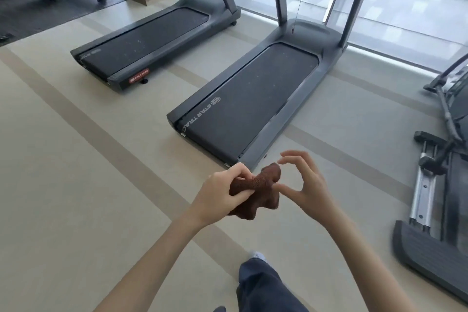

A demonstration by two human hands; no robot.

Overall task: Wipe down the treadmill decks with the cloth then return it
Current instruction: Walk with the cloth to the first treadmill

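Trouser leg (263, 286) and shoe toe (257, 255) at the bottom edge; we are standing on the floor (76, 185), short of the machines. Left hand (220, 192) grips the cloth (255, 192), fingers curled over its left end and clamped on the bunched brown towelling. Right hand (306, 185) is just beside it on the right, thumb and forefinger curved and apart. The thumb tip is at the cloth's edge, but we see no pinch made. The cloth is held in the air between both hands, not on any deck. Its long axis, crumpled as it is, runs from lower left at the wrist to upper right, and the free lobe points toward the rear corner of the near treadmill (253, 101). That deck lies ahead of the grip and lower. Its long axis runs from the rear end nearest us up and right to the uprights by the window (405, 7). The right hand is nearer its rear corner; the left carries the cloth. The far treadmill (144, 40) lies to the left, roughly parallel and well apart. We judge no wiping has begun. The next move looks like opening the cloth out, then stooping to stroke lengthwise along the belt. A stepper (430, 210) stands at right.
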